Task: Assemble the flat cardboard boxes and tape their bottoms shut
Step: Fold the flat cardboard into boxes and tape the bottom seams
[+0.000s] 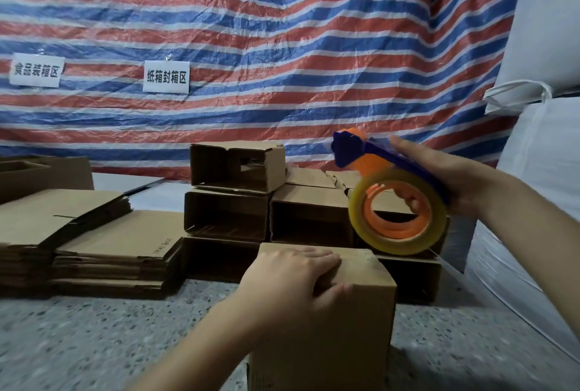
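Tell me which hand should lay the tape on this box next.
Probably the right hand: it grips the tape dispenser above the box, while the left hand rests on the box's top.

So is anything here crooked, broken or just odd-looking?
Mostly tidy. One oddity: the top box on the stack behind has a hole in its inner panel and sits slightly askew. The left hand presses the front box; the right hand holds the tape dispenser.
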The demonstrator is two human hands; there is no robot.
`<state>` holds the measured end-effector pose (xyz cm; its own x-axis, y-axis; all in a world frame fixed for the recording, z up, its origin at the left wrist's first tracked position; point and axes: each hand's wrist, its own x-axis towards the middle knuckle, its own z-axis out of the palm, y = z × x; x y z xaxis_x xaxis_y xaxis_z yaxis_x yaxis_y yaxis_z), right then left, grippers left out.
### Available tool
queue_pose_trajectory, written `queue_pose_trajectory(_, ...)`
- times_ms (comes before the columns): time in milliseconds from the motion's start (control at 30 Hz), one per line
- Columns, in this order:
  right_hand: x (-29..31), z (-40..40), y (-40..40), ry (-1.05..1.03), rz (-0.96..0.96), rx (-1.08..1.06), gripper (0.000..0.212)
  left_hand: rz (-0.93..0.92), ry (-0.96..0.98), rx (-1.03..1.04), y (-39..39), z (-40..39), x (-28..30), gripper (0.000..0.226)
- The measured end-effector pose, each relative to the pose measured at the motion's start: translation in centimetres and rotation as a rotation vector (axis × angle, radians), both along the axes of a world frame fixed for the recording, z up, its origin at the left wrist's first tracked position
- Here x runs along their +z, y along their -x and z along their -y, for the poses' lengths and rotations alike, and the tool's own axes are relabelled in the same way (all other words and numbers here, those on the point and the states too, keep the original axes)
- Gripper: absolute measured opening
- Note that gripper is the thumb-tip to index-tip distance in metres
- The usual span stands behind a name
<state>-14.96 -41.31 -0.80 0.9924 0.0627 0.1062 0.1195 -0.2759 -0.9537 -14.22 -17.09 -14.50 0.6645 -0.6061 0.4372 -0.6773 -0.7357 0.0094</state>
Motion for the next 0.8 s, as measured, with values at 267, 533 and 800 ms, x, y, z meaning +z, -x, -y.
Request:
queue_pose_trajectory(267,-1.8,-2.6,-2.9,0.264,-0.091,0.061,0.068,-0.427,0.601,-0.043,0.0,-0.4,0.9,0.036)
queue_pose_trajectory(533,-1.1,-2.9,-3.6,0.322,-0.131,0.119,0.072,-0.91,1.427,0.008,-1.0,-1.0,5.5,0.063)
queue_pose_trajectory(800,-1.2,-3.0,-3.9,0.357,-0.123,0.139,0.074,-0.934,1.366,0.045,-1.5,-0.8,5.1,0.027)
